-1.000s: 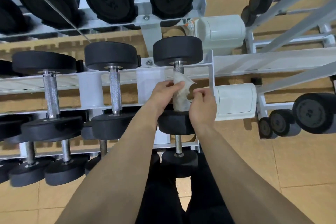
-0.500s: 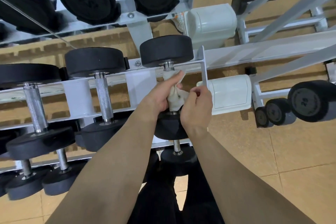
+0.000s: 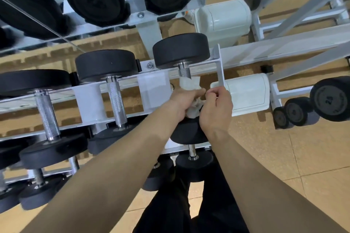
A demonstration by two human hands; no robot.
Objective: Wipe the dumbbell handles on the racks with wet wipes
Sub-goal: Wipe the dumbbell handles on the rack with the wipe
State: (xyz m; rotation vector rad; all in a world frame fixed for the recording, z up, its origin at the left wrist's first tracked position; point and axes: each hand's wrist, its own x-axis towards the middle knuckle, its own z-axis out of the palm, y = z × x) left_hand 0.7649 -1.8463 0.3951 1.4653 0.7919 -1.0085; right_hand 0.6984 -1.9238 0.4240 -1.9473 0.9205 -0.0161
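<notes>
Left hand: My left hand [image 3: 182,101] is curled round the wet wipe [image 3: 189,83], holding it wrapped about the dumbbell handle [image 3: 184,71].
Right hand: My right hand [image 3: 217,107] sits just beside the left, fingers curled, thumb and forefinger drawn together against the wipe. Whether a corner is caught between them I cannot tell.
Wet wipe: White and crumpled. It bunches out above my left fist and shows again between my two hands.
Handle: Knurled steel, bare only in the short stretch between the wipe and the far black weight head [image 3: 180,50]. The near head [image 3: 186,131] shows below my wrists.
Position: The dumbbell is the last one at the right-hand end of the middle tier of the white rack [image 3: 246,51].
Neighbours: More black dumbbells lie in a row to my left, the nearest handle [image 3: 115,98] uncovered.
Right of the rack: A white moulded end cover [image 3: 248,92], and beyond it smaller dumbbells [image 3: 297,111] on a second rack.
Below: Tan tiled floor [image 3: 284,157] and my black trousers [image 3: 170,204].
</notes>
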